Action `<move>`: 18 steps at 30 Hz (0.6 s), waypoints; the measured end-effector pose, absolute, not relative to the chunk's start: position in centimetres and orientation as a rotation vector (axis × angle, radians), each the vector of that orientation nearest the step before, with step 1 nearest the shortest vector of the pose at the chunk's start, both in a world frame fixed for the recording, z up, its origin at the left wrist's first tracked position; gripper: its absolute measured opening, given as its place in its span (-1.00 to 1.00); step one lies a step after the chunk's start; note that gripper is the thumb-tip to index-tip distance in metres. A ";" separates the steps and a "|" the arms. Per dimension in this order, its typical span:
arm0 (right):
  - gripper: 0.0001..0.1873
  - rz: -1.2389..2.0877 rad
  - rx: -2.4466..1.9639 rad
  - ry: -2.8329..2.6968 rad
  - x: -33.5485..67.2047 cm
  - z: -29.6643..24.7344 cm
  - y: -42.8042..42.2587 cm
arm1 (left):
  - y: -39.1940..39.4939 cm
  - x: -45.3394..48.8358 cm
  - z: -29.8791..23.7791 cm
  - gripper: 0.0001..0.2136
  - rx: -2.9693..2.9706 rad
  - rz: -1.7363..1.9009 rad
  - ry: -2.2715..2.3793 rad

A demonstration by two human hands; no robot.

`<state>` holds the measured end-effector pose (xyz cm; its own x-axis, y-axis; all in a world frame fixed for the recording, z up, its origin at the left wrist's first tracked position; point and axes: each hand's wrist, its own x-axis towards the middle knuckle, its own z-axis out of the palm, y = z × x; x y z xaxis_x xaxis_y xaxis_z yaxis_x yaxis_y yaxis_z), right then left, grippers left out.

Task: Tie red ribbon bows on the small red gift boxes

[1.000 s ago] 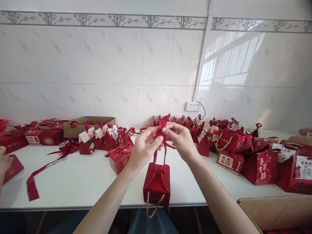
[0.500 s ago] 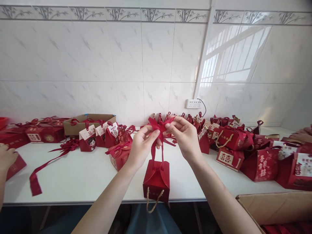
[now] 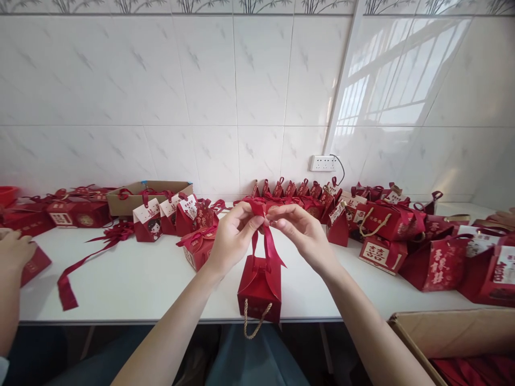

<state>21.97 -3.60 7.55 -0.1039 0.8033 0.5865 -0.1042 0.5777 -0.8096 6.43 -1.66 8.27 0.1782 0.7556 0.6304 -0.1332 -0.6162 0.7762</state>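
A small red gift box (image 3: 259, 287) with a rope handle stands at the front edge of the white table (image 3: 132, 279). A red ribbon (image 3: 269, 244) rises from the box's top. My left hand (image 3: 231, 236) and my right hand (image 3: 300, 230) both pinch the ribbon's upper end just above the box, fingertips nearly touching. One ribbon tail hangs down over the box's right side.
Many red gift boxes (image 3: 386, 236) and bags crowd the right and back of the table. A cardboard tray (image 3: 151, 195) holds more at the left. A loose ribbon (image 3: 80, 265) lies on the left. Another person's hand (image 3: 14, 252) rests at far left. A cardboard box (image 3: 454, 343) sits at lower right.
The ribbon ends stood up above my fingers; now they are folded over and one tail hangs down beside the box. My hands have dropped a little toward the box.
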 end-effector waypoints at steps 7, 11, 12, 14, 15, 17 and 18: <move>-0.80 0.918 -0.794 -1.607 21.5 7.4 -3.8 | -2.7 6.0 8.8 -0.94 1.958 1.438 0.622; -0.88 0.690 -0.940 -1.627 21.1 7.3 -4.8 | -2.7 5.8 8.5 -0.93 2.035 1.441 0.652; -0.88 0.684 -0.937 -1.622 21.0 7.3 -4.9 | -2.7 5.8 8.4 -0.92 2.041 1.453 0.654; -0.86 0.719 -0.885 -1.597 20.9 7.4 -5.1 | -2.6 5.7 8.2 -0.92 2.035 1.489 0.659; -0.85 0.747 -0.847 -1.572 20.9 7.4 -5.1 | -2.5 5.7 8.1 -0.93 2.029 1.508 0.656; -0.80 0.817 -0.791 -1.493 20.9 7.4 -4.8 | -2.4 5.6 8.0 -0.94 2.035 1.525 0.628; -0.75 0.859 -0.777 -1.446 20.9 7.4 -4.6 | -2.4 5.5 8.0 -0.93 2.052 1.520 0.603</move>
